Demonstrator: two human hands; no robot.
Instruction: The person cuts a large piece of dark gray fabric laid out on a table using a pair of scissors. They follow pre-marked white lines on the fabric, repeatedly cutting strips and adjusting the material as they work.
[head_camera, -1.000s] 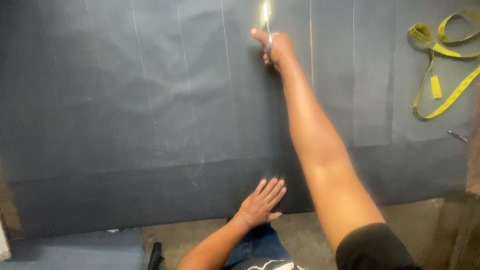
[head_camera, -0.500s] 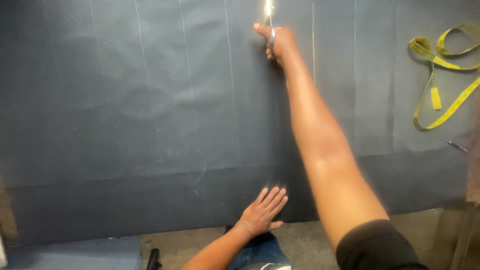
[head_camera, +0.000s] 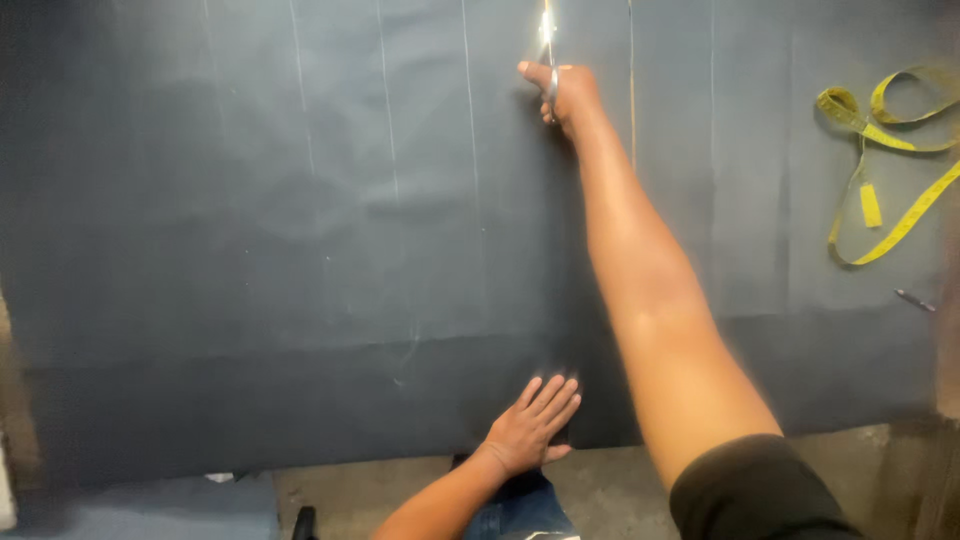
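Note:
A large sheet of dark grey fabric (head_camera: 300, 250) covers the floor, marked with several thin chalk lines running away from me. My right hand (head_camera: 562, 90) is stretched far out and grips shiny metal scissors (head_camera: 547, 40), whose blades point away along a chalk line. My left hand (head_camera: 530, 425) lies flat with fingers spread on the near edge of the fabric.
A yellow measuring tape (head_camera: 880, 170) lies looped on the fabric at the right. A small dark pen-like object (head_camera: 915, 300) rests below it. Bare concrete floor (head_camera: 400, 490) shows at the near edge, beside my knee in blue jeans (head_camera: 515, 510).
My right hand with the scissors stays far out along the chalk line, with little shift. My left hand stays flat on the fabric's near edge.

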